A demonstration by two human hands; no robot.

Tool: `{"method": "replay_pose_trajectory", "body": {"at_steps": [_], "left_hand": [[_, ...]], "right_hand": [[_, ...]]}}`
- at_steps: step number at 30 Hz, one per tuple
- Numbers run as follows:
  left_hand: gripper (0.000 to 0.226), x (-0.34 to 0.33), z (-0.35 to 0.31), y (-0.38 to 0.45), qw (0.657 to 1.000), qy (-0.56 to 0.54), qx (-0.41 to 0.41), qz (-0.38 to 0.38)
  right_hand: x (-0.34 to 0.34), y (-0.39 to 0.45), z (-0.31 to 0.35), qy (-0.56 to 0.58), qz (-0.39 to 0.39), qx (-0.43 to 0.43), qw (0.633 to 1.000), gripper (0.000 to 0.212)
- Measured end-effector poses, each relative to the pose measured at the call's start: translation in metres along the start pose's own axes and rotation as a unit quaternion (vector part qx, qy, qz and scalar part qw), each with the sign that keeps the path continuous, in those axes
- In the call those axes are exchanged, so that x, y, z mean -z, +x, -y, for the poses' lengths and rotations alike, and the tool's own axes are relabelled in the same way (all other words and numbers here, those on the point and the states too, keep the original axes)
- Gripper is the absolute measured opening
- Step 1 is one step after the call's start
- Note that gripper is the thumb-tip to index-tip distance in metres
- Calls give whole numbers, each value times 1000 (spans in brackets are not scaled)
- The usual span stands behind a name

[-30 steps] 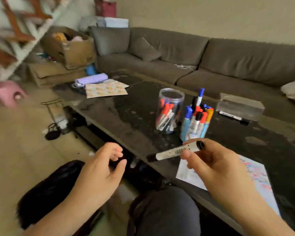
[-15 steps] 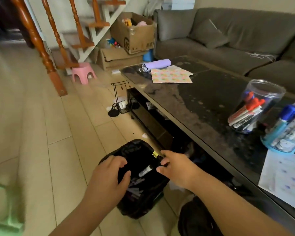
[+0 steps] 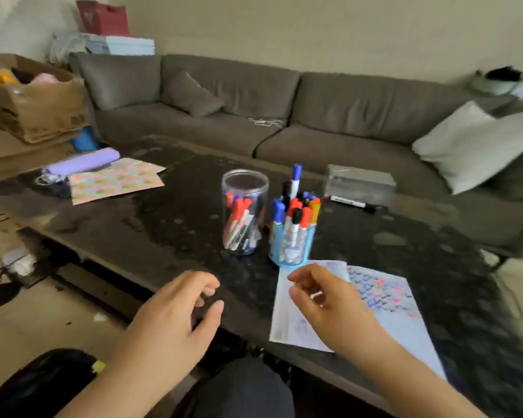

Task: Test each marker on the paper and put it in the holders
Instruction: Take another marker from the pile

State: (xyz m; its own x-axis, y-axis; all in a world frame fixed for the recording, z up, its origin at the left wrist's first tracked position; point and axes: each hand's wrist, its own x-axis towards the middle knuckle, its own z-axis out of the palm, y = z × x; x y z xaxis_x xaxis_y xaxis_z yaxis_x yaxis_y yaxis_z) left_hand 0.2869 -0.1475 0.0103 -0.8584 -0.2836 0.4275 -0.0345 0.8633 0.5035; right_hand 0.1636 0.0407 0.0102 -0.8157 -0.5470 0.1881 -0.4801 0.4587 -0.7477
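Both hands bare of any marker: left hand (image 3: 175, 315) and right hand (image 3: 323, 300) loosely curled, grip on nothing, near the desk (image 3: 169, 224) front edge. Paper (image 3: 384, 300) under the right hand; clear jar (image 3: 244, 211) and blue cup (image 3: 293, 236) crammed just behind. Risk: reaching in could tip the crowded cup

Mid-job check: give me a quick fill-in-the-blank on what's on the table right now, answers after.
1. The clear jar stands to the ____ of the blue holder.
2. The right hand hovers over the ____, which bears coloured test marks.
3. The left hand holds ____.
4. A lone marker lies in front of the clear ____ near the sofa.

Missing words: left; paper; nothing; box
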Motion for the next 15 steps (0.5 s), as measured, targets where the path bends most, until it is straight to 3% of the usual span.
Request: {"method": "replay_pose_trajectory", "body": {"at_steps": [5,7,10,15], "left_hand": [[11,-89,-69,78,985,-62,-143,69],[18,-137,-89,108,976,-64,-177,112],[27,-206,-107,147,976,-36,-171,133],[31,-274,-114,196,976,51,-141,160]], "right_hand": [[87,-6,-70,-28,-111,-105,988,18],[112,-8,-98,-49,-142,-139,979,16],[135,-6,-134,-68,-141,-193,969,6],[153,14,-185,-98,-118,-228,961,8]]}}
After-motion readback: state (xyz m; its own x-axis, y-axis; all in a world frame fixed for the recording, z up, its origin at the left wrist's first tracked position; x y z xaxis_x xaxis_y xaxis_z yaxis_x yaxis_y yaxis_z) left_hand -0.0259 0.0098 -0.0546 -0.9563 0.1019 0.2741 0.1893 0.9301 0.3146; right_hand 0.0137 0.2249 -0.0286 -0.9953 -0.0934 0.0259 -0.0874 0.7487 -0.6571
